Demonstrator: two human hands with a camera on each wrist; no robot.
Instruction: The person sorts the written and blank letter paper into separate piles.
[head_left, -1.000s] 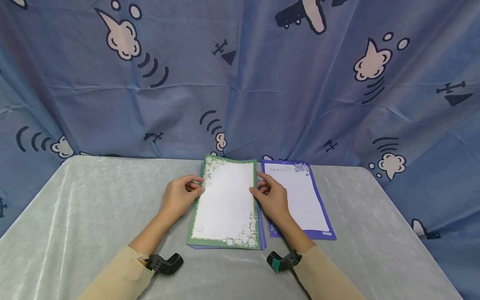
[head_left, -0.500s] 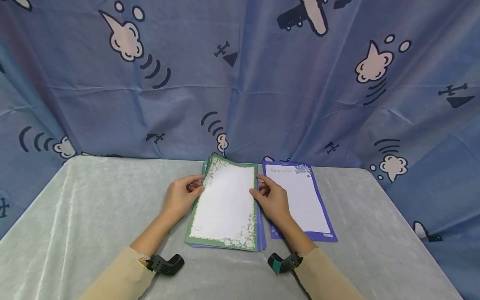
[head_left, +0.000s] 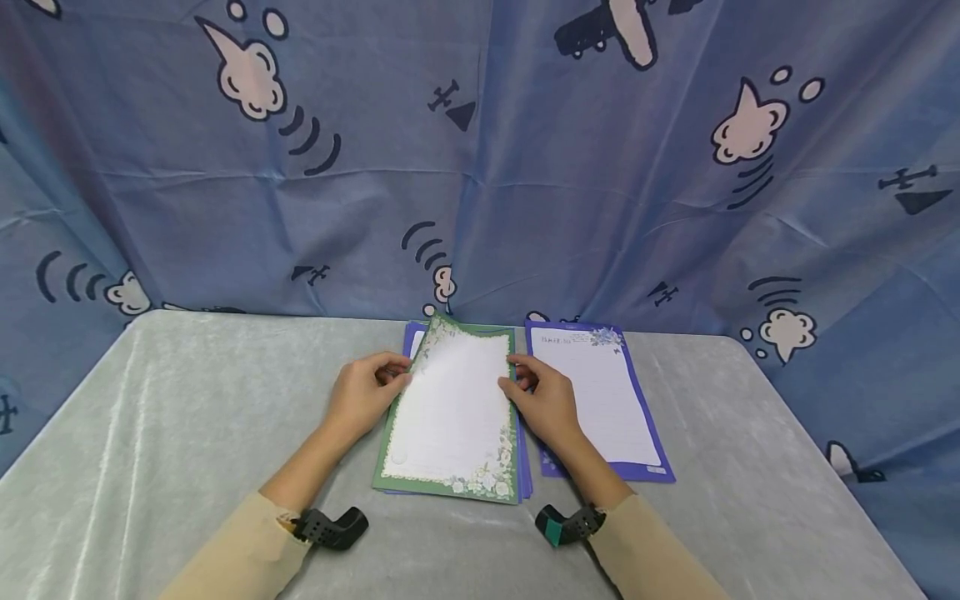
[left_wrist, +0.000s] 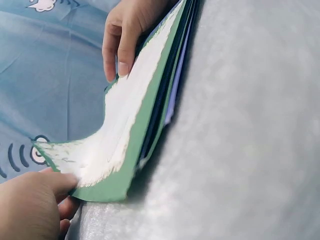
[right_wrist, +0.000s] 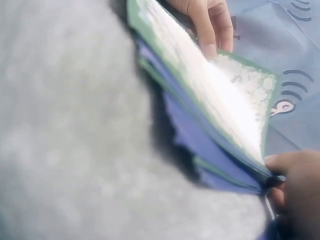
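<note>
A sheet of letter paper with a green floral border (head_left: 457,408) tops a small stack in the middle of the table. Its upper left part curls upward. My left hand (head_left: 363,392) pinches this sheet at the left edge, thumb on top, as the left wrist view also shows. On the opposite side, my right hand (head_left: 546,396) grips the right edge, thumb on the green sheet and fingers beneath the edges. Purple sheets (right_wrist: 195,130) and other green ones fan out below in the right wrist view. How many sheets each hand holds is hidden.
To the right lies a purple-bordered sheet (head_left: 600,400) with writing at its top, partly behind my right forearm. A grey cloth covers the table (head_left: 225,400). A blue patterned curtain (head_left: 375,167) hangs along the back edge.
The green sheet's upper left corner has curled up and shifted right, uncovering a purple corner beneath. Both hands have barely moved.
</note>
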